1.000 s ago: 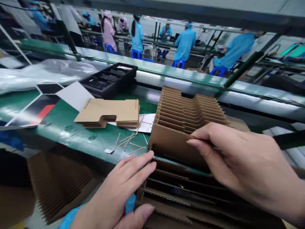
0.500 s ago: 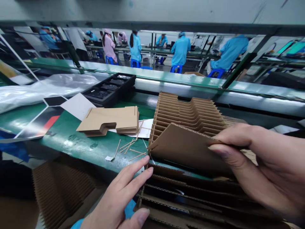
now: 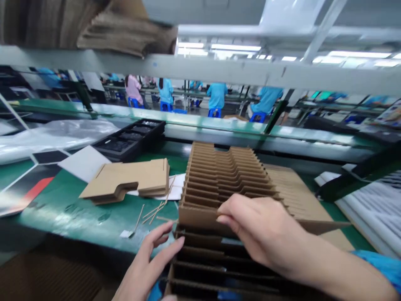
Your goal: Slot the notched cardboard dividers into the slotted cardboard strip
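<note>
A long rack of slotted corrugated cardboard dividers [image 3: 203, 161] runs away from me, its many cross-pieces standing parallel. My right hand [image 3: 260, 230] pinches the top edge of one brown cardboard divider [image 3: 197, 218] between thumb and fingers. That divider stands nearly upright across the rack, just in front of the closely spaced rows. My left hand [image 3: 147, 261] is open, fingers apart, with its fingertips at the left edge of the rack. Nearer to me, the wider-spaced dividers are dark, and my right forearm covers part of them.
Left of the rack lie a stack of notched cardboard pieces [image 3: 125, 177] and thin cardboard strips [image 3: 153, 212] on the green bench [image 3: 78, 221]. A black tray [image 3: 128, 140] sits behind. Flat cardboard [image 3: 297, 192] lies to the right. Several people work in the background.
The divider in my right hand has swung from a slant to square across the rack and sits lower. My left hand stays by the rack's left edge. The view has tilted upward.
</note>
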A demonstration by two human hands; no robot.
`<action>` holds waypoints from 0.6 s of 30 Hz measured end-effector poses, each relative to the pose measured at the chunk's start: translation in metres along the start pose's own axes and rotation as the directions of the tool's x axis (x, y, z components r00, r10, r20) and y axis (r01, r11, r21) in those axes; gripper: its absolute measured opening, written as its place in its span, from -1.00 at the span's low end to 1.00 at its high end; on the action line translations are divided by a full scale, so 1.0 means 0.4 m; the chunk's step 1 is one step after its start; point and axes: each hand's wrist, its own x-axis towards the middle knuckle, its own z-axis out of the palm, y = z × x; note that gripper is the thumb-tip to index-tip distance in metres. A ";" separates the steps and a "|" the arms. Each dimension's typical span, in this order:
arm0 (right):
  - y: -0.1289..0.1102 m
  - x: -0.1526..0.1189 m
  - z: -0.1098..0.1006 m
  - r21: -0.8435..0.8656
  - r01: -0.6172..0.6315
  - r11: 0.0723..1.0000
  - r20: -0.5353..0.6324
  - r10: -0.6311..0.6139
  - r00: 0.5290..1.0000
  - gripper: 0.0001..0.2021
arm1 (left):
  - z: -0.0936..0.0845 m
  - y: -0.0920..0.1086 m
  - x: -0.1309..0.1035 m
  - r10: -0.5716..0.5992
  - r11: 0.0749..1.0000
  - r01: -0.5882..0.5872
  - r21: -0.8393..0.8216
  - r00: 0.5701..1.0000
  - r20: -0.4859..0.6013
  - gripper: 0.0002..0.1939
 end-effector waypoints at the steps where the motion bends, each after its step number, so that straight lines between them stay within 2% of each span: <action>1: 0.002 -0.003 0.011 0.003 0.004 1.000 0.001 -0.004 1.000 -0.78 | -0.008 0.009 0.002 0.015 0.999 -0.014 -0.029 1.000 0.013 -0.41; 6: 0.020 -0.003 0.034 0.017 0.012 1.000 -0.010 -0.012 1.000 -0.87 | -0.029 0.027 0.006 0.006 0.994 0.003 -0.106 0.996 0.089 -0.33; 13: 0.004 0.017 0.013 -0.009 -0.030 1.000 -0.065 0.029 0.997 -0.83 | -0.011 0.031 0.001 -0.036 0.979 0.046 -0.199 0.998 0.052 -0.33; 16: 0.005 0.014 0.032 0.022 -0.033 0.999 -0.028 0.033 0.999 -0.83 | 0.004 0.020 -0.002 -0.122 0.971 0.130 -0.203 0.991 0.051 -0.31; 18: 0.008 0.007 0.060 0.060 -0.024 0.998 0.043 0.022 0.999 -0.80 | 0.014 0.009 0.006 -0.187 0.960 0.192 -0.203 0.981 0.043 -0.28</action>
